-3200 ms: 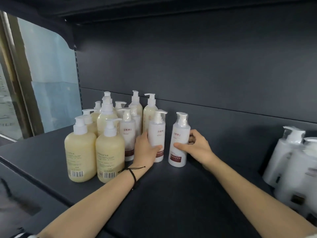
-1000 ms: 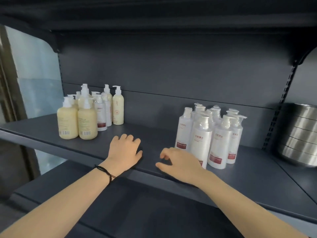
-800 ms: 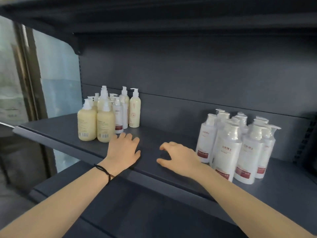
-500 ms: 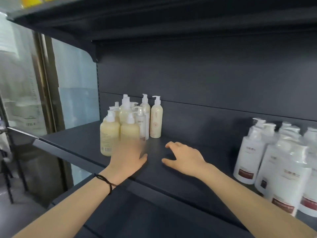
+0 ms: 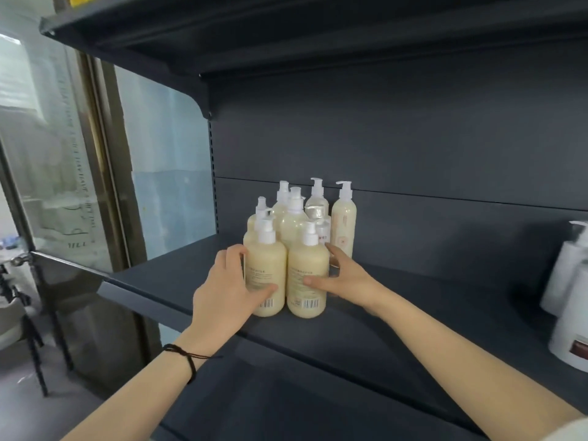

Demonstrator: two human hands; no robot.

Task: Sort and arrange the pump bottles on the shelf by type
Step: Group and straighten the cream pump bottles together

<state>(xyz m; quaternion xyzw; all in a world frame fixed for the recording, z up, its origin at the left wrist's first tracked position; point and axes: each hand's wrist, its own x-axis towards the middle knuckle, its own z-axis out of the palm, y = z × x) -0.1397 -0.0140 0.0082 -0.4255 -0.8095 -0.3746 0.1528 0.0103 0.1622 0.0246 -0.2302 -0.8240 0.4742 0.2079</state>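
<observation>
1. The left hand has its fingers and thumb curled round the front-left cream bottle. The right hand wraps the front-right cream bottle. Both bottles stand on the shelf.
2. Just behind this pair, a small white bottle sits among the cream ones, beside a tall slim bottle. This cluster looks unsorted.
3. Well right of the pair, the white bottles stand grouped, and that type seems mostly gathered.
4. Likely left to do: move the stray white bottle out and separate squat from slim.

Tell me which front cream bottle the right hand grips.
The front bottle on the right, nearer the tall slim bottle; the right hand curls round it, the left hand holds the other front bottle.
</observation>
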